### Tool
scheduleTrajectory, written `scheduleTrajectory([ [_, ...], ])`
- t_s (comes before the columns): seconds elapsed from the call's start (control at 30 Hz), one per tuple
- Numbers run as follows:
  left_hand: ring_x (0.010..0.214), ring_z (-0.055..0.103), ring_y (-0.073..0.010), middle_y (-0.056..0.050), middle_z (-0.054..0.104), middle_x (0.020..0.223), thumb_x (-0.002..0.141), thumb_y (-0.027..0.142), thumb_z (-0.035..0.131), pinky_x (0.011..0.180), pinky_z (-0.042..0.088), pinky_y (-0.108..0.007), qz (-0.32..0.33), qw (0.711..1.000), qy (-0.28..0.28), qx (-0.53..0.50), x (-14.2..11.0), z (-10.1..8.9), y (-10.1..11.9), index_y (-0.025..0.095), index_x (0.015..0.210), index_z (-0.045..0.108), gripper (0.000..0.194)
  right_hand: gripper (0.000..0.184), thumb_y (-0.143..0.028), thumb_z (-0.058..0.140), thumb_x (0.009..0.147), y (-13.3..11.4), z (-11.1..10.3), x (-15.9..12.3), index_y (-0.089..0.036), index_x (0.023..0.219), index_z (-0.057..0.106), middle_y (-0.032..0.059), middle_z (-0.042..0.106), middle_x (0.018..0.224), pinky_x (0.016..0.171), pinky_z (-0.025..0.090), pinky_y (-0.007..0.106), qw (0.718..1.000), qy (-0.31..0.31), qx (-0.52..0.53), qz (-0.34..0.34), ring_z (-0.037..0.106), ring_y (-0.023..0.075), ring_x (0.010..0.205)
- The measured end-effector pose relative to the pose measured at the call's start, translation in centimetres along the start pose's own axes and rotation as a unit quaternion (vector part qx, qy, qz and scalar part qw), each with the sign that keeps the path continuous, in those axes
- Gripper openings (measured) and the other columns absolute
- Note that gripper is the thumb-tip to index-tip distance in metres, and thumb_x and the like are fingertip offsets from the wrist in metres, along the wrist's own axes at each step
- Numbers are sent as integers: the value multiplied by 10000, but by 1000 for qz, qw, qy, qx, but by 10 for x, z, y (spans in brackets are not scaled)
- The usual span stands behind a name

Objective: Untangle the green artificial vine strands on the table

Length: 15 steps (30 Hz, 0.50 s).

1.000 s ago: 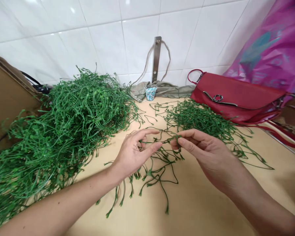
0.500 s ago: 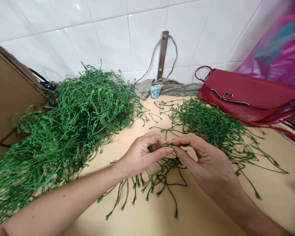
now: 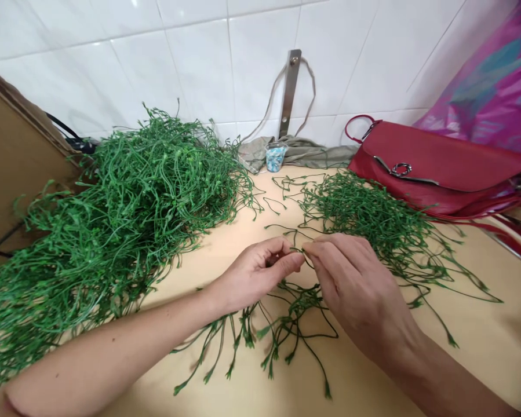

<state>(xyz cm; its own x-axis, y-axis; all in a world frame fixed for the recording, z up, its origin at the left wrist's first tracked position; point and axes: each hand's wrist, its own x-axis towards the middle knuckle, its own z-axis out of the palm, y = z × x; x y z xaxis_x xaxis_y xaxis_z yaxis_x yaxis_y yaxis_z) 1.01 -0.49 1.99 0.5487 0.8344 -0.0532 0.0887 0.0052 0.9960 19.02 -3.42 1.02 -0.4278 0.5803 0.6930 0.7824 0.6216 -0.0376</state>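
Note:
My left hand [image 3: 255,273] and my right hand [image 3: 351,284] meet fingertip to fingertip above the tan tabletop [image 3: 481,347]. Both are closed in a pinch on a thin green plastic stem piece [image 3: 297,250]. A loose bunch of green stems [image 3: 281,324] hangs and trails on the table below my hands, several ends pointing toward me. A big heap of the same green stems [image 3: 112,214] lies at the left. A smaller flat pile of stems [image 3: 373,214] lies just beyond my right hand.
A red handbag [image 3: 438,174] leans at the back right under a pink plastic bag [image 3: 490,87]. A small clear cup with blue bits [image 3: 274,157] stands by the white tiled wall on a grey cloth [image 3: 303,152]. A brown cardboard box [image 3: 12,174] sits at the far left.
My hands have come together from a slightly spread hold to touching fingertips, and shifted a little toward me. The bunch of stems below them has slid nearer.

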Motion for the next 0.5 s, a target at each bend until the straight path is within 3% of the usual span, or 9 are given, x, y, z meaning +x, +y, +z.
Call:
scheduleTrajectory([
  [0.17,640,356,-108,38,389,654,969,521,512,598,301,-261,33,998,-25,57,-2,-4,-3,184,692,489,437,192,-28,510,961,-4,0,0,-212,920,549,48,655,818,728,463,335,1000,11,12,-12,596,195,770],
  [0.33,639,371,-113,35,386,644,1009,480,451,598,303,-267,51,988,3,147,2,-4,-5,190,666,450,449,220,-21,481,959,-5,6,1,-214,872,541,49,634,795,703,449,342,999,-13,41,20,588,197,763],
  [0.47,634,362,-115,37,346,648,1023,411,433,610,299,-275,98,979,-1,177,-8,0,1,197,649,367,436,228,-94,457,972,20,-5,2,-241,833,562,38,598,731,672,436,366,998,-21,-6,62,556,212,698],
  [0.5,630,361,-114,36,336,648,1024,388,430,614,304,-275,114,977,-16,180,-12,1,4,198,646,346,431,245,-125,440,979,29,-12,-1,-256,812,561,32,569,684,630,408,375,995,18,-37,88,539,219,649],
])
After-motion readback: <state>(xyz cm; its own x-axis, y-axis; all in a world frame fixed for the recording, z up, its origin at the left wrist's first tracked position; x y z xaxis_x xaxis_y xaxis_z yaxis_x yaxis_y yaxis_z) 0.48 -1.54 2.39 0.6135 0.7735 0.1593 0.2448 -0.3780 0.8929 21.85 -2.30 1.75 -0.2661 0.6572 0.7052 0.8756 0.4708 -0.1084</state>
